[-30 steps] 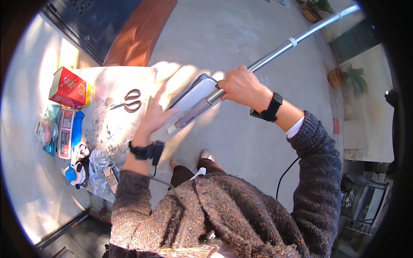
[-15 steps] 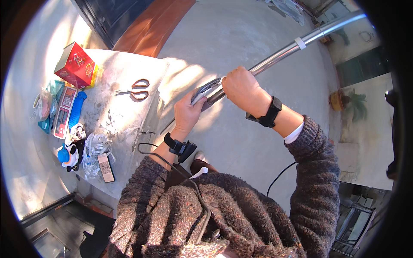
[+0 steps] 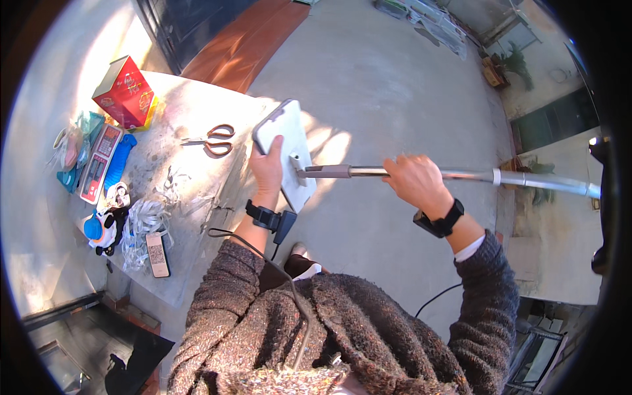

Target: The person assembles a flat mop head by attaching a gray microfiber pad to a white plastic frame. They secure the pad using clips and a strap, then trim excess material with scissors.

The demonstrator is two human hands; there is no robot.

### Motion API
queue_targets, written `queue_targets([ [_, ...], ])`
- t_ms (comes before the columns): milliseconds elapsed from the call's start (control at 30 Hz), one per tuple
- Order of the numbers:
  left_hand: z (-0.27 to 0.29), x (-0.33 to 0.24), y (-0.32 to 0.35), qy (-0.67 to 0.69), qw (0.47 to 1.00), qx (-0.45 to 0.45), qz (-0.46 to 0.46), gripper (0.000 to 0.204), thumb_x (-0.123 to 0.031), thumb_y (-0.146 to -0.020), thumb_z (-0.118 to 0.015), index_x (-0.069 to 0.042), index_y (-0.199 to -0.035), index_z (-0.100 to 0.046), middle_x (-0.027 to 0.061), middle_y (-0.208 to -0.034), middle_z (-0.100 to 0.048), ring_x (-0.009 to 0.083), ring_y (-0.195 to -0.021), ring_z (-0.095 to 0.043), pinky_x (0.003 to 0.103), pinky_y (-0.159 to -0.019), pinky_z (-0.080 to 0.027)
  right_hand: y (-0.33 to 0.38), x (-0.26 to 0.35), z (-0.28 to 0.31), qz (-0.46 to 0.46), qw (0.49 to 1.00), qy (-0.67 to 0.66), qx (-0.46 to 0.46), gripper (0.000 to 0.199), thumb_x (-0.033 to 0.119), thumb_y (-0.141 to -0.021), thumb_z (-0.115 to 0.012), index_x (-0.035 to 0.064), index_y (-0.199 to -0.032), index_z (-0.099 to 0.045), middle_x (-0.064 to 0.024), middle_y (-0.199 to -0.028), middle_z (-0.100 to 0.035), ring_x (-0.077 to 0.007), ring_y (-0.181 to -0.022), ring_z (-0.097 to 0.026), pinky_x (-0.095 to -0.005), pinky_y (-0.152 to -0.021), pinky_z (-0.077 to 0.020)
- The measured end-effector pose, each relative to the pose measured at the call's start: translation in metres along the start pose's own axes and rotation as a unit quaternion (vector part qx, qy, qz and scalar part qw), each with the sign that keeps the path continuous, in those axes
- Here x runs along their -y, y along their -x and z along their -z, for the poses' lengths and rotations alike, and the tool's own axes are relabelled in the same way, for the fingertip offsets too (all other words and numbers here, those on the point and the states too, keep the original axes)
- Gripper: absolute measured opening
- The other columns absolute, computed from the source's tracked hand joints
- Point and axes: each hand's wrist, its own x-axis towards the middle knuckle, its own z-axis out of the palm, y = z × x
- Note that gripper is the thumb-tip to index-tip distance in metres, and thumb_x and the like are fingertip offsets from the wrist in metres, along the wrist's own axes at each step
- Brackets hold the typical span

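Observation:
My left hand point(image 3: 266, 170) grips the edge of a flat mop head point(image 3: 294, 125), a pale rectangular plate with a grey rim, its thumb lying on the plate's face. From a joint in the middle of that plate, a silver mop pole point(image 3: 469, 174) with a grey sleeve runs off to the right. My right hand point(image 3: 416, 181) is closed over the pole a short way beyond the sleeve; its fingertips are partly hidden. The pole lies nearly level across the view, and the plate stands tilted on edge.
On the pale table point(image 3: 191, 108) at left are scissors point(image 3: 214, 139), a red box point(image 3: 128, 95), a scale point(image 3: 101, 164), a blue roll point(image 3: 118, 163), white strips point(image 3: 141, 227) and a phone point(image 3: 158, 255). A potted plant point(image 3: 500, 69) stands far right.
The pole has swung from a steep slant to nearly level. The mop plate has turned from edge-on to showing its face. My right hand has moved right and down, farther from the plate.

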Motion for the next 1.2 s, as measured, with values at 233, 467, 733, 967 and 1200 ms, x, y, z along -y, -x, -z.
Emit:
queue_targets([
  [233,0.000,-0.004,0.017,0.098,0.992,0.061,-0.047,0.032,-0.014,-0.085,-0.071,0.000,-0.111,-0.059,0.0060,-0.101,-0.065,0.0129,-0.091,-0.059,0.028,-0.083,-0.047,0.042,0.007,-0.109,-0.179,0.968,-0.176,0.021,0.029,0.032,-0.079,-0.071,0.0068,-0.082,-0.057,-0.0140,-0.068,-0.063,-0.0359,-0.065,-0.062,-0.0457,-0.059,-0.0487],
  [467,0.021,-0.035,0.017,0.097,0.984,0.142,-0.052,0.036,-0.011,-0.089,-0.067,0.001,-0.121,-0.056,0.0037,-0.111,-0.063,0.0116,-0.099,-0.057,0.027,-0.089,-0.045,0.044,0.048,-0.229,-0.233,0.921,-0.311,0.037,0.032,0.041,-0.087,-0.063,0.0097,-0.083,-0.058,-0.0157,-0.071,-0.064,-0.0383,-0.069,-0.063,-0.0482,-0.060,-0.0496],
  [733,0.039,-0.071,0.032,0.028,0.987,0.119,-0.104,0.032,-0.008,-0.087,-0.067,0.001,-0.116,-0.058,0.0041,-0.103,-0.064,0.0096,-0.092,-0.057,0.024,-0.082,-0.047,-0.024,0.117,-0.275,-0.173,0.900,-0.393,0.077,0.041,0.048,-0.087,-0.060,0.0074,-0.087,-0.058,-0.0180,-0.077,-0.066,-0.0389,-0.076,-0.064,-0.0491,-0.065,-0.0506],
  [967,0.066,-0.065,0.027,-0.009,0.990,0.094,-0.102,0.033,-0.004,-0.086,-0.067,0.000,-0.117,-0.058,0.0032,-0.100,-0.065,0.0085,-0.089,-0.059,0.023,-0.080,-0.048,-0.077,0.142,-0.258,-0.108,0.885,-0.425,0.153,0.038,0.044,-0.085,-0.063,0.0062,-0.090,-0.061,-0.0164,-0.083,-0.067,-0.0367,-0.082,-0.065,-0.0458,-0.073,-0.0512],
  [1200,0.096,-0.089,0.014,-0.048,0.981,0.111,-0.149,0.033,0.003,-0.084,-0.065,0.001,-0.117,-0.059,0.0084,-0.111,-0.066,0.0127,-0.100,-0.062,0.026,-0.089,-0.048,-0.130,0.169,-0.215,-0.041,0.884,-0.438,0.157,0.042,0.047,-0.085,-0.062,0.0053,-0.092,-0.060,-0.0169,-0.084,-0.067,-0.0375,-0.082,-0.064,-0.0468,-0.073,-0.0501],
])
